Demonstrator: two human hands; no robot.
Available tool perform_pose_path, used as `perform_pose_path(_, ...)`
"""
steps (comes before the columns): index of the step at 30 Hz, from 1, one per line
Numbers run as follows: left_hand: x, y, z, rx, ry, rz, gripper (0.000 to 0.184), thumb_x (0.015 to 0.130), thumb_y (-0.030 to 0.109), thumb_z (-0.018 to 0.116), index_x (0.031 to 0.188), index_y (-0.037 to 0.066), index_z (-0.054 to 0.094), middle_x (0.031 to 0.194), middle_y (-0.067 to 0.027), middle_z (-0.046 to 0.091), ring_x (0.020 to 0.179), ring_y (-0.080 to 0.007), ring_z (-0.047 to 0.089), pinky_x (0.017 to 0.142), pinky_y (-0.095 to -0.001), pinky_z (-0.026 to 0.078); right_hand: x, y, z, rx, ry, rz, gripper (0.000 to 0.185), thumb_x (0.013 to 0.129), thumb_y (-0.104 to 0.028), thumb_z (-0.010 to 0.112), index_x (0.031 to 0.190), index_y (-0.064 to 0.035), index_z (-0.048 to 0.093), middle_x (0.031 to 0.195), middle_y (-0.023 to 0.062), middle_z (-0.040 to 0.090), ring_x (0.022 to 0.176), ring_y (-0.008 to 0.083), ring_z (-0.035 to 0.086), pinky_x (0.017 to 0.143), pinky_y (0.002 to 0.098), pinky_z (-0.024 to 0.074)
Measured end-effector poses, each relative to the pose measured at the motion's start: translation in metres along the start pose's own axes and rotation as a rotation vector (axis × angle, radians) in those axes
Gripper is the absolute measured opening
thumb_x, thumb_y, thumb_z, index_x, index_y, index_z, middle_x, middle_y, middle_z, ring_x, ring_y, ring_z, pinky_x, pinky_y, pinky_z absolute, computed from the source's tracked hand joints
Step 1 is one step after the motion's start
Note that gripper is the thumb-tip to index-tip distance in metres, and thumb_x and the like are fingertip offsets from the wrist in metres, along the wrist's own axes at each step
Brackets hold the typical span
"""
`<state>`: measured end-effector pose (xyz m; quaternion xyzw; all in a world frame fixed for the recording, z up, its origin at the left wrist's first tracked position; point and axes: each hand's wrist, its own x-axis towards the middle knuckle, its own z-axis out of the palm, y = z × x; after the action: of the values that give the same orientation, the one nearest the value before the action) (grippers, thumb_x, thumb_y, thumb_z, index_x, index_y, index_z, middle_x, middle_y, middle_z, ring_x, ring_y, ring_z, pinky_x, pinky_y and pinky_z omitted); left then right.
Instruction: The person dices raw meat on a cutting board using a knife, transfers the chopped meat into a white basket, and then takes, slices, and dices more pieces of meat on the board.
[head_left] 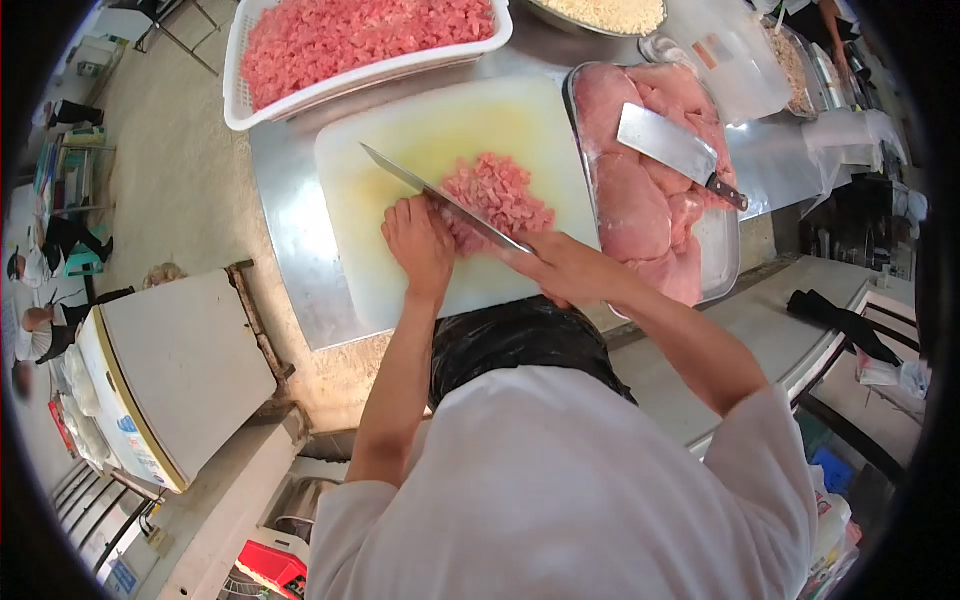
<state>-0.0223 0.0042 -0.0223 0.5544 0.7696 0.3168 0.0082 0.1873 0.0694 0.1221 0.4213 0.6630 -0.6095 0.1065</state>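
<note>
A long kitchen knife (440,196) slants over the white cutting board (360,262), its tip toward the upper left. My right hand (560,266) is closed around its handle. My left hand (415,240) rests on the board with curled fingers, close against the near side of the blade. Whatever lies under those fingertips is hidden. Diced raw meat (495,195) is heaped on the board, mostly beyond the blade, with some on the near side between my hands.
Right of the board, a metal tray (722,262) holds large raw meat pieces (628,205) with a cleaver (665,142) on top. A white basket (375,82) of diced meat and a bowl (600,27) of pale chopped food stand behind. People are at the far left.
</note>
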Motion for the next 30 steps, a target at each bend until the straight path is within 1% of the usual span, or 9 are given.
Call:
perform_pose_path(9, -0.002, -0.008, -0.007, -0.073, 0.012, -0.032, 0.017, 0.09, 0.009, 0.063, 0.107, 0.004, 0.064, 0.099, -0.0143, 0.059, 0.098, -0.0362, 0.055, 0.086, -0.048, 0.042, 0.007, -0.009, 0.011, 0.01, 0.139, -0.104, 0.052, 0.109, -0.047, 0.051, 0.105, 0.0029, 0.064, 0.064, 0.0095, 0.058, 0.045, 0.0177, 0.056, 0.046, 0.036, 0.0469)
perform_pose_path(12, -0.003, 0.0, -0.012, -0.088, 0.053, -0.068, 0.016, 0.091, 0.008, 0.062, 0.106, 0.004, 0.064, 0.098, -0.0141, 0.06, 0.097, -0.0364, 0.055, 0.085, -0.0484, 0.042, -0.038, -0.013, 0.007, -0.068, 0.1, 0.042, 0.054, 0.109, -0.047, 0.049, 0.11, 0.0052, 0.065, 0.068, 0.0219, 0.065, 0.067, 0.0394, 0.067, 0.075, 0.0495, 0.0543)
perform_pose_path(15, -0.004, 0.008, -0.008, -0.019, 0.054, -0.039, 0.012, 0.092, 0.006, 0.06, 0.103, 0.004, 0.064, 0.096, -0.0142, 0.06, 0.095, -0.0369, 0.056, 0.085, -0.049, 0.042, -0.043, 0.013, 0.018, -0.104, 0.161, -0.051, 0.055, 0.109, -0.046, 0.049, 0.114, 0.0061, 0.065, 0.077, 0.0249, 0.068, 0.074, 0.0434, 0.067, 0.077, 0.0499, 0.0543)
perform_pose_path(18, -0.006, 0.006, -0.002, -0.012, 0.045, -0.043, 0.014, 0.09, 0.007, 0.061, 0.104, 0.004, 0.064, 0.097, -0.014, 0.06, 0.096, -0.0366, 0.055, 0.086, -0.0486, 0.042, -0.024, 0.042, 0.03, -0.12, 0.276, -0.267, 0.052, 0.11, -0.045, 0.05, 0.118, 0.0052, 0.064, 0.062, 0.0098, 0.057, 0.047, 0.0188, 0.056, 0.047, 0.0354, 0.0467)
perform_pose_path(20, -0.008, 0.003, 0.001, 0.015, -0.001, -0.055, 0.019, 0.088, 0.007, 0.064, 0.106, 0.005, 0.063, 0.1, -0.0137, 0.059, 0.098, -0.0362, 0.054, 0.087, -0.0481, 0.042, -0.015, 0.004, 0.019, -0.02, 0.078, -0.047, 0.054, 0.11, -0.046, 0.049, 0.121, 0.0054, 0.064, 0.074, 0.0194, 0.063, 0.066, 0.0326, 0.066, 0.068, 0.045, 0.0525)
perform_pose_path(22, -0.01, 0.001, -0.001, 0.018, -0.045, -0.046, 0.017, 0.089, 0.008, 0.063, 0.106, 0.005, 0.063, 0.099, -0.0139, 0.058, 0.098, -0.0362, 0.054, 0.087, -0.048, 0.042, 0.007, -0.007, 0.027, 0.021, 0.03, 0.011, 0.055, 0.11, -0.046, 0.049, 0.121, 0.0056, 0.064, 0.075, 0.022, 0.065, 0.069, 0.0363, 0.069, 0.074, 0.0483, 0.0554)
perform_pose_path(24, -0.001, 0.0, -0.001, 0.024, -0.037, -0.037, 0.015, 0.091, 0.008, 0.063, 0.105, 0.005, 0.063, 0.099, -0.014, 0.059, 0.098, -0.0362, 0.055, 0.088, -0.0482, 0.042, 0.041, 0.0, 0.035, -0.027, 0.156, -0.145, 0.054, 0.11, -0.045, 0.049, 0.12, 0.0058, 0.063, 0.067, 0.0178, 0.061, 0.057, 0.0297, 0.066, 0.067, 0.0452, 0.0555)
perform_pose_path(27, -0.004, 0.0, -0.005, -0.013, -0.029, -0.025, 0.012, 0.093, 0.009, 0.062, 0.104, 0.005, 0.064, 0.099, -0.014, 0.059, 0.098, -0.0362, 0.055, 0.088, -0.0487, 0.042, 0.037, -0.005, 0.027, 0.079, 0.138, -0.028, 0.053, 0.11, -0.048, 0.048, 0.113, 0.0029, 0.065, 0.061, 0.0058, 0.053, 0.047, 0.0168, 0.057, 0.047, 0.0343, 0.047)
perform_pose_path(30, -0.009, -0.007, -0.013, -0.092, -0.001, -0.057, 0.009, 0.093, 0.009, 0.061, 0.101, 0.005, 0.063, 0.098, -0.0139, 0.06, 0.098, -0.0362, 0.055, 0.087, -0.049, 0.042, 0.001, -0.011, 0.016, 0.014, 0.109, -0.01, 0.052, 0.11, -0.048, 0.048, 0.109, 0.0021, 0.064, 0.06, 0.0049, 0.051, 0.047, 0.0165, 0.057, 0.048, 0.035, 0.0473)
